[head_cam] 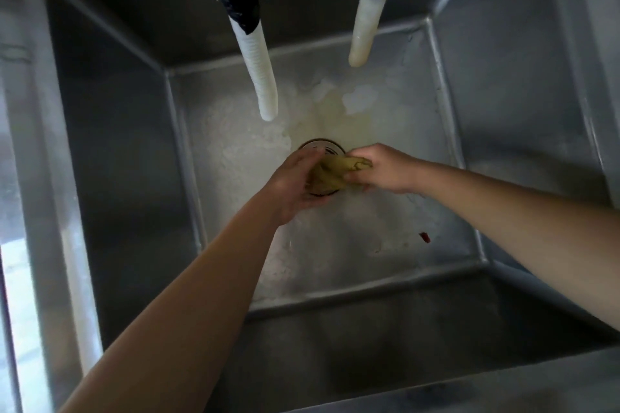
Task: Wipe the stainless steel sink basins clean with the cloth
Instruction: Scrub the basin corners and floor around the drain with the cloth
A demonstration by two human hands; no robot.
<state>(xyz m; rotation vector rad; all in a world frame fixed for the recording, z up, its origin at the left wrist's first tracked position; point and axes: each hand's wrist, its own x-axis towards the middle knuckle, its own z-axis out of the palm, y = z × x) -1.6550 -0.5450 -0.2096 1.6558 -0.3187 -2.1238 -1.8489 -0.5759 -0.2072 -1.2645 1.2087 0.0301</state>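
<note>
While both arms reached down into the deep steel sink basin [117, 144], the yellow-green cloth [335, 171] sat bunched between the two hands, right over the round drain [323, 148] at the middle of the basin floor. Left hand [295, 183] curled round the near-left end of the cloth, fingers wrapped over it, so that grip held the cloth. Right hand [382, 171] pinched the far-right end, thumb and fingers closed on the fabric; that grip held the cloth too. Cloth looked twisted and stretched between the two grips, covering most of the drain, with only the drain's far rim showing. Whether the cloth touched the drain could not be told.

Basin floor was streaked with whitish residue, heaviest toward the far-left, with a yellowish stain just beyond the drain. A small red speck [424, 237] lay near the floor's near-right corner. Two white hoses hung over the far edge: the ribbed left hose [260, 70] with black tape higher up, and the smooth right hose [364, 30], also taped, ending above the far part of the floor.
</note>
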